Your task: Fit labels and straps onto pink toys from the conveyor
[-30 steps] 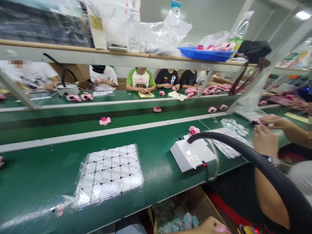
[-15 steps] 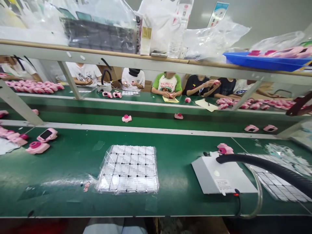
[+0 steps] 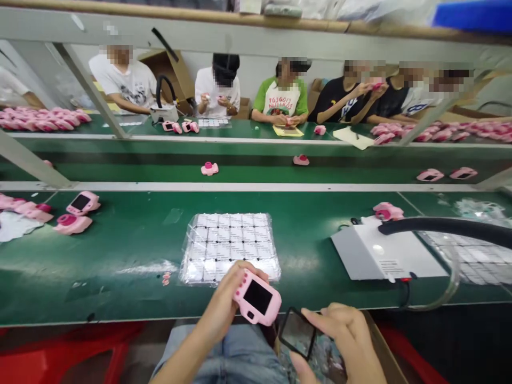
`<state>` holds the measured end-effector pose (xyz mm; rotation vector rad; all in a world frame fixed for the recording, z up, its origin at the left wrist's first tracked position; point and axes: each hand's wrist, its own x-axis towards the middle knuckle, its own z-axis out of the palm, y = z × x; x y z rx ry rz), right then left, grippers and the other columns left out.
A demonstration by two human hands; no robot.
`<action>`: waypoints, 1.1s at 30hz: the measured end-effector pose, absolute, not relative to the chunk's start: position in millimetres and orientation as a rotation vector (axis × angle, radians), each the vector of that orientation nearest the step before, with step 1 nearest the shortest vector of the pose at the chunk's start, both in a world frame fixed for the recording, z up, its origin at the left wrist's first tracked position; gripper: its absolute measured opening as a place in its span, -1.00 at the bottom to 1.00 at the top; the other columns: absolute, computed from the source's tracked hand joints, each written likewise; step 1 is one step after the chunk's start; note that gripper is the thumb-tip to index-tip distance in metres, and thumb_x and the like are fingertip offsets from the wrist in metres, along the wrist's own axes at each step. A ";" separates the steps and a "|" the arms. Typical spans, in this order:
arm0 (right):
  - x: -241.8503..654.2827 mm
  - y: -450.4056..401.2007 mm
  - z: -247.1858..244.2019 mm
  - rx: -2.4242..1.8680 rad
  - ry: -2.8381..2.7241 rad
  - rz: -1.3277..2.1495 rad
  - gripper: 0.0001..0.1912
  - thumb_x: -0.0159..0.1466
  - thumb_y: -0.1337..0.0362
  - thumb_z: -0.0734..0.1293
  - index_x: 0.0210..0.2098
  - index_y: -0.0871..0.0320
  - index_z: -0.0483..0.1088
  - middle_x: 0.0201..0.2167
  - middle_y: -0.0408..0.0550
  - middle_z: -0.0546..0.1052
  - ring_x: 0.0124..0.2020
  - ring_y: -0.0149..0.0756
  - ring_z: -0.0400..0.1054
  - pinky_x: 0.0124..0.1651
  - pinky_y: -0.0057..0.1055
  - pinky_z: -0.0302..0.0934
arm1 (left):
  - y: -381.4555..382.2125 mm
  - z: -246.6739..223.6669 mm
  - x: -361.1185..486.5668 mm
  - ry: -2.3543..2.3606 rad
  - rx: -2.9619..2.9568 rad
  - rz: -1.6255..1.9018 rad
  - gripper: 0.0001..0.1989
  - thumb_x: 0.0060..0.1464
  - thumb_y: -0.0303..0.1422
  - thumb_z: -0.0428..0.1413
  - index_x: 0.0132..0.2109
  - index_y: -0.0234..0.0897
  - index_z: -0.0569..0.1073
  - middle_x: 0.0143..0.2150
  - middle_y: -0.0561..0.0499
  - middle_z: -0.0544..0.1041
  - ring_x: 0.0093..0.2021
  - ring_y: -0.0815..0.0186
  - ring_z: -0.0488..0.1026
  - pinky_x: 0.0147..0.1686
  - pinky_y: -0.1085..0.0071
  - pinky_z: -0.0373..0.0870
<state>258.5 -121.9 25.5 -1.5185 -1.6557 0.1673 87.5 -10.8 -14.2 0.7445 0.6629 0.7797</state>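
Note:
My left hand (image 3: 218, 306) grips a pink toy camera (image 3: 258, 298) with its dark screen facing up, just over the front edge of the green bench. My right hand (image 3: 344, 333) pinches a thin black-rimmed transparent screen cover (image 3: 296, 333) by its edge. The cover is held a little below and to the right of the camera, and the two are not touching. Part of the camera's back is hidden by my left fingers.
A plastic-wrapped pack of white squares (image 3: 228, 248) lies directly beyond my hands. To the right stands a white box device (image 3: 384, 250) with a black hose. Pink cameras (image 3: 82, 202) lie at left. Co-workers (image 3: 282, 96) sit beyond the conveyor belt (image 3: 256, 173).
The view has swung left and tilted down since the earliest frame. My hands, out of view half a second ago, now appear at the bottom middle holding the pink camera and the screen cover.

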 end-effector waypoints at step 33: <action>172.8 -55.9 30.1 -1.392 -1.807 0.356 -0.41 0.27 0.01 0.33 0.22 0.04 0.19 0.05 0.11 0.28 0.08 -0.05 0.26 0.01 -0.17 0.33 | -19.1 25.2 19.7 0.665 1.039 1.225 -0.84 0.14 -0.39 0.19 -0.13 -0.12 0.40 -0.02 0.03 0.46 -0.03 0.29 0.42 -0.04 0.40 0.37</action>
